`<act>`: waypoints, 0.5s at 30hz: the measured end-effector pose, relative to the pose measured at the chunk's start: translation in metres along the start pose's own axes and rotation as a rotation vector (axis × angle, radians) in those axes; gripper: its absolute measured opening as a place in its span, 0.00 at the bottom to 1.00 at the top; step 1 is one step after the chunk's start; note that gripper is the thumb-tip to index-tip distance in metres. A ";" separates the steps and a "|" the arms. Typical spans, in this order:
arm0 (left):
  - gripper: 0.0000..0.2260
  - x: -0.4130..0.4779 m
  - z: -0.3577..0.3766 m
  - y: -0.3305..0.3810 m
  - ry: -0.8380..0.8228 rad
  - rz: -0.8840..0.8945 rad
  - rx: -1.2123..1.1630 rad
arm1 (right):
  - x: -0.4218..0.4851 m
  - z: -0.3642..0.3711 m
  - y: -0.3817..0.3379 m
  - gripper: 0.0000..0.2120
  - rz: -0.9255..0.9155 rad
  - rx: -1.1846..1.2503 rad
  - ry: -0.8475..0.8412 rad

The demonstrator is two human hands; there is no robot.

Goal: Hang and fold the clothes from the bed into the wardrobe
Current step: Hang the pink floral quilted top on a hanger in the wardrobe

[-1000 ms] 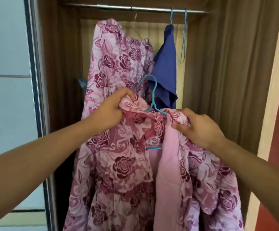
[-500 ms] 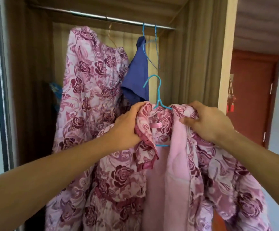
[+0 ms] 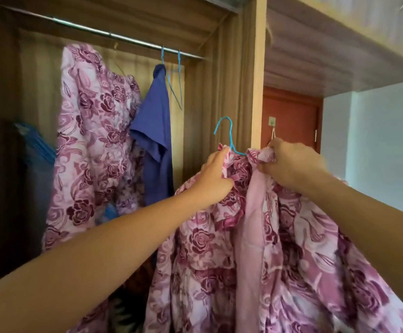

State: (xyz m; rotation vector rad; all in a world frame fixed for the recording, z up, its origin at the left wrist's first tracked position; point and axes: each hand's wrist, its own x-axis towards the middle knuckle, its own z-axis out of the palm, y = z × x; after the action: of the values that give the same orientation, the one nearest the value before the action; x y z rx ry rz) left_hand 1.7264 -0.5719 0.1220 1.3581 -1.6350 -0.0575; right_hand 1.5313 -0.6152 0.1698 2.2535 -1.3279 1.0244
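Both hands, left hand [image 3: 216, 175] and right hand [image 3: 291, 164], clutch the floral robe [image 3: 219, 248]; its blue hanger [image 3: 229, 138] could slip sideways before reaching the rail [image 3: 114, 36], upper left.

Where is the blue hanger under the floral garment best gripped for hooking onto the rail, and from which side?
Probably at the neck of the blue hanger, just below its hook, coming from the right. The hook stands upright and bare above the floral garment, opening left toward the rail; the shoulders lie buried in cloth that the left hand and right hand grip.
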 end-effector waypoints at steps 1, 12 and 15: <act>0.38 0.004 0.000 0.006 0.000 -0.005 -0.053 | 0.001 -0.006 -0.002 0.23 0.002 -0.024 0.013; 0.34 0.064 -0.033 0.008 0.088 -0.029 -0.274 | 0.070 -0.013 -0.055 0.16 0.023 -0.221 0.095; 0.37 0.088 -0.050 0.001 0.105 -0.027 -0.349 | 0.102 -0.011 -0.071 0.13 0.004 -0.294 0.132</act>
State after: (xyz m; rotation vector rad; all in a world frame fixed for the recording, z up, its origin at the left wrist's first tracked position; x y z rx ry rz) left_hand 1.7683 -0.6137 0.2043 1.0964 -1.4403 -0.2708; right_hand 1.6191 -0.6357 0.2560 1.9345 -1.3309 0.8955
